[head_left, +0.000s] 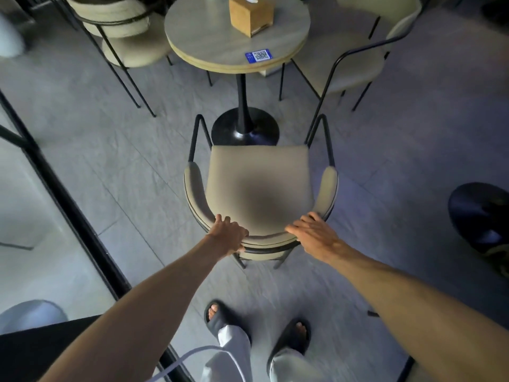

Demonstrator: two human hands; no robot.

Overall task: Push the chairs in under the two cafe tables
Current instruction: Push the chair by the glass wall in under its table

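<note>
A beige padded chair (259, 186) with a black metal frame stands in front of me, its seat facing a round cafe table (217, 45) on a black pedestal base (245, 128). The chair's front edge is just short of the base, clear of the tabletop. My left hand (228, 235) grips the curved backrest on its left side, fingers wrapped over the rim. My right hand (314, 230) holds the backrest on its right side. Two more beige chairs, one at the table's left (129, 37) and one at its right (355, 59), stand tucked close to the tabletop.
A wooden tissue box (250, 15) and a blue QR sticker (257, 55) sit on the table. A black-framed glass partition (68, 205) runs along the left. A dark round stool (482, 213) stands at the right. My sandalled feet (259, 326) are right behind the chair.
</note>
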